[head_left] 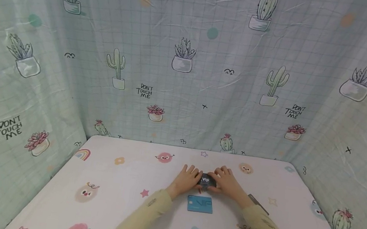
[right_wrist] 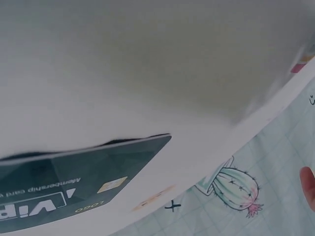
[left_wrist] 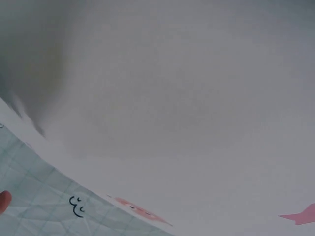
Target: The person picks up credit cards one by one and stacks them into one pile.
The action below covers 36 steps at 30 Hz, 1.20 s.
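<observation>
Above the middle of the table, a small black card (head_left: pixel 205 181) lettered "Vip" is held between both hands. My left hand (head_left: pixel 186 180) pinches its left side and my right hand (head_left: pixel 229 183) its right side, so fingers cover both ends. Just nearer to me, a blue VIP card (head_left: pixel 200 205) with a chip lies flat, touched by neither hand. One fingertip of the left hand (left_wrist: pixel 4 202) shows at the edge of the left wrist view. Only a fingertip of the right hand (right_wrist: pixel 309 188) appears in the right wrist view.
A dark card (head_left: pixel 259 205) lies by the right forearm, which partly hides it. In the right wrist view, a dark green card (right_wrist: pixel 83 182) reads "Vip" and "Membership card". Patterned cloth (head_left: pixel 179 90) hangs behind and beside the white printed table (head_left: pixel 119 175).
</observation>
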Motion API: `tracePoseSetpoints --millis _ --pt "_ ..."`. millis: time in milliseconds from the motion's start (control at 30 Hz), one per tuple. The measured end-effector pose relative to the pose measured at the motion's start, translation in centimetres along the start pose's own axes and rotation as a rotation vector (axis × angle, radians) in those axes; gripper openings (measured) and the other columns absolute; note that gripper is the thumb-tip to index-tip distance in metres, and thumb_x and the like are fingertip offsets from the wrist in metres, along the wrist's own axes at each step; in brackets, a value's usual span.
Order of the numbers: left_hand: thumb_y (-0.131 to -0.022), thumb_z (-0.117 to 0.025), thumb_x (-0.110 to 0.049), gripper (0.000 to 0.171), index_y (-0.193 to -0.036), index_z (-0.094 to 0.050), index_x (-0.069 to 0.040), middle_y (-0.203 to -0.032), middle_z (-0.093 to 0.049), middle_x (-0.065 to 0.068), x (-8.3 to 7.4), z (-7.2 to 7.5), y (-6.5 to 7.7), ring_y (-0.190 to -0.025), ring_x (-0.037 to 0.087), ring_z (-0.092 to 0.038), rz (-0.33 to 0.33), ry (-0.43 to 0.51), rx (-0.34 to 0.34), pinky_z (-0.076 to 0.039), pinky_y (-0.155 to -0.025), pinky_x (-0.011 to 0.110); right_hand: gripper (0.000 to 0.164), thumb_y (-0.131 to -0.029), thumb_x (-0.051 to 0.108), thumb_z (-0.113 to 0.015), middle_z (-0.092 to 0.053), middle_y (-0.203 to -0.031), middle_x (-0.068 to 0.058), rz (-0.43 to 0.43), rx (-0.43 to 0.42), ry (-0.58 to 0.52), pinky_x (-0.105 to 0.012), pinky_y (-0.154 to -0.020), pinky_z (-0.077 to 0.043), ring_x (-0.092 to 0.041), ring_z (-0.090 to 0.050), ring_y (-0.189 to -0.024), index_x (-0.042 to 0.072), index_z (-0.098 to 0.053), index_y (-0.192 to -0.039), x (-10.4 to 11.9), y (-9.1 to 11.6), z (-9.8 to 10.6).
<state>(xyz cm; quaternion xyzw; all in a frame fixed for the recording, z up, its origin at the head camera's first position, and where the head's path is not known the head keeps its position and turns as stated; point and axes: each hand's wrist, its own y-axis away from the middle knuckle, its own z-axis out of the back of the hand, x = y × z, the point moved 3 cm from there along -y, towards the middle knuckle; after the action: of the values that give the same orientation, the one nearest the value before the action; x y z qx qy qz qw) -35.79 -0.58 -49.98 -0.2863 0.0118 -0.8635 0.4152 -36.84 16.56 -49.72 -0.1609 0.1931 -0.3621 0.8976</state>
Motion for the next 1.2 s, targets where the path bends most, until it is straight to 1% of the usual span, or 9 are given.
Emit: tracePoseSetpoints --millis 267,367,467,633,767,867,1000,1200 --pt "-0.085 -0.041 -0.057 0.056 -0.126 -0.049 -0.019 -0.108 -0.056 -0.002 -0.3 0.5 0.5 -0.103 0.017 -0.049 -0.036 0.025 -0.081 -0.043 -0.09 0.038 0.049 -0.073 0.047 -0.064 -0.052 -0.095 0.0 -0.043 0.029 -0.041 -0.034 -0.073 -0.033 -0.018 -0.037 -0.086 0.021 -0.056 -0.113 0.5 0.8 0.9" --pt "-0.084 -0.042 -0.058 0.057 -0.125 -0.05 -0.019 -0.107 -0.057 -0.002 -0.4 0.7 0.8 -0.101 0.016 -0.049 -0.054 0.035 -0.094 -0.043 -0.09 0.037 0.05 -0.072 0.047 -0.065 -0.052 -0.095 -0.001 -0.044 0.022 -0.047 -0.034 -0.072 -0.032 -0.018 -0.037 -0.085 0.02 -0.056 -0.113 0.9 1.1 1.2" --pt "-0.084 -0.043 -0.058 0.056 -0.124 -0.051 -0.018 -0.105 -0.058 -0.002 -0.4 1.0 1.2 -0.099 0.015 -0.05 -0.076 0.036 -0.113 -0.044 -0.088 0.037 0.05 -0.071 0.048 -0.066 -0.051 -0.094 0.0 -0.028 -0.003 -0.023 -0.033 -0.07 -0.032 -0.017 -0.036 -0.084 0.021 -0.056 -0.112 1.3 1.3 1.6" --pt "-0.086 -0.04 -0.057 0.056 -0.125 -0.051 -0.018 -0.107 -0.058 -0.003 -0.3 1.8 1.8 -0.099 0.015 -0.049 -0.104 0.016 -0.122 -0.043 -0.086 0.035 0.051 -0.07 0.05 -0.067 -0.05 -0.092 0.001 -0.005 -0.051 0.001 -0.032 -0.068 -0.032 -0.016 -0.035 -0.082 0.02 -0.057 -0.111 1.8 1.5 2.5" --pt "-0.087 -0.04 -0.056 0.056 -0.126 -0.049 -0.017 -0.111 -0.056 -0.003 -0.2 2.1 2.1 -0.101 0.015 -0.048 -0.112 0.03 -0.118 -0.042 -0.087 0.034 0.052 -0.07 0.052 -0.066 -0.051 -0.093 0.002 -0.018 -0.04 -0.01 -0.033 -0.07 -0.033 -0.016 -0.036 -0.084 0.021 -0.057 -0.112 2.2 1.6 3.0" --pt "-0.087 -0.04 -0.056 0.055 -0.125 -0.05 -0.018 -0.11 -0.056 -0.004 -0.2 2.2 2.5 -0.1 0.014 -0.047 -0.12 0.041 -0.134 -0.042 -0.087 0.034 0.053 -0.071 0.053 -0.064 -0.051 -0.094 0.002 -0.026 -0.029 -0.015 -0.034 -0.071 -0.034 -0.017 -0.038 -0.086 0.022 -0.057 -0.113 2.3 1.8 3.0" --pt "-0.086 -0.041 -0.057 0.055 -0.123 -0.052 -0.018 -0.108 -0.057 -0.004 -0.2 2.5 2.9 -0.098 0.014 -0.048 -0.135 0.049 -0.165 -0.043 -0.085 0.034 0.055 -0.071 0.054 -0.064 -0.053 -0.094 0.002 -0.013 -0.046 -0.018 -0.035 -0.072 -0.034 -0.018 -0.039 -0.087 0.021 -0.057 -0.114 2.5 2.2 3.1" --pt "-0.085 -0.041 -0.059 0.058 -0.121 -0.054 -0.016 -0.106 -0.058 -0.004 -0.3 2.9 3.5 -0.097 0.014 -0.048 -0.157 0.054 -0.19 -0.043 -0.084 0.034 0.058 -0.068 0.052 -0.067 -0.054 -0.095 0.001 0.012 -0.07 -0.032 -0.036 -0.073 -0.036 -0.018 -0.041 -0.087 0.017 -0.059 -0.114 2.8 2.8 3.5"
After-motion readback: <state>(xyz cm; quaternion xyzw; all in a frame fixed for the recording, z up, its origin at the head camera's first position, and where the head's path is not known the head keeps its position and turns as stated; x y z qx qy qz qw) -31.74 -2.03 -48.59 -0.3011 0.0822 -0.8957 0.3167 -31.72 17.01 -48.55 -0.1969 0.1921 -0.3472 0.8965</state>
